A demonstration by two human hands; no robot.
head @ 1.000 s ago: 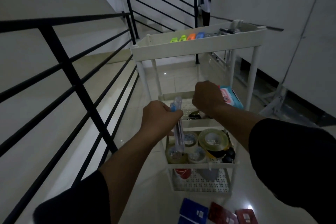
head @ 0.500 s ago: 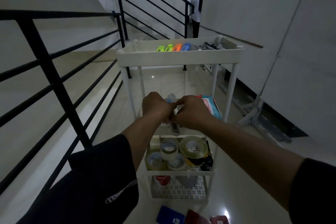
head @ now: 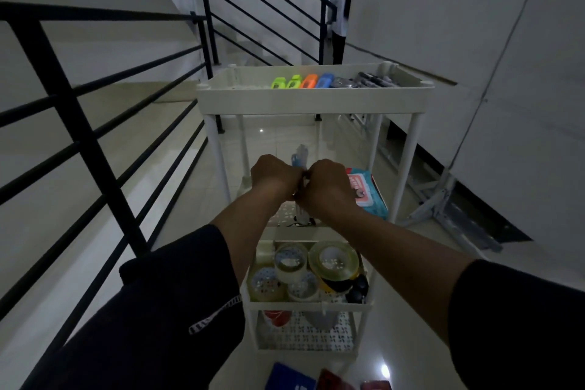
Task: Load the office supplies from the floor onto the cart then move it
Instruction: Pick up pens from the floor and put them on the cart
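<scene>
A black railing point(head: 79, 136) runs along my left. My left hand point(head: 273, 176) and right hand point(head: 329, 184) are together over the second shelf of the white cart point(head: 313, 101), both curled round a clear pack of pens point(head: 300, 157) that stands upright between them. On the top shelf, markers point(head: 302, 82) lie in a row towards the right edge. Tape rolls point(head: 307, 269) fill the third shelf. A wipes packet point(head: 364, 190) lies at the second shelf's right edge. Coloured booklets point(head: 291, 378) lie on the floor before the cart.
</scene>
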